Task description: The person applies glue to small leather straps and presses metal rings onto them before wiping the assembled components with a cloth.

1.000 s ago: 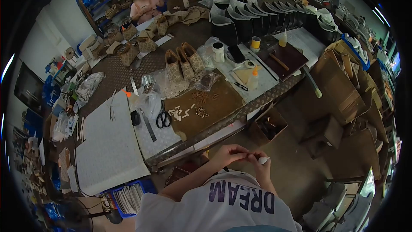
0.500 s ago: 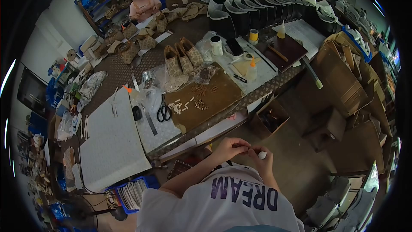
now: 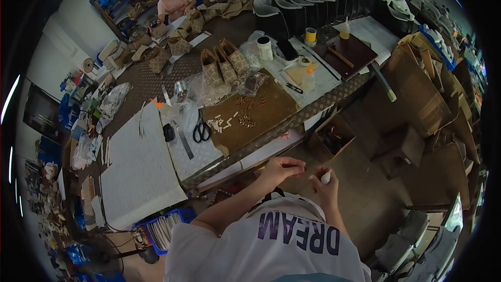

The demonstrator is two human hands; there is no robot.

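While the right hand (image 3: 329,189) grips a white thing (image 3: 326,178) lower ctr. of frame, tucked in prob. to keep fingertips free, the left hand (image 3: 282,171) pinches; can't tell if on anything. White bits (image 3: 214,124) lie on the mat (image 3: 276,105) mid-frame, prob. for reach. Vs. earlier: fingertips nearly met, now apart.

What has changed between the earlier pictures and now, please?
The bare left hand and bare right hand, close together earlier, are now apart; the right moved rightward. I cannot tell if the left holds anything. The right still holds a small, white, rounded object. The black-handled scissors stay in place.
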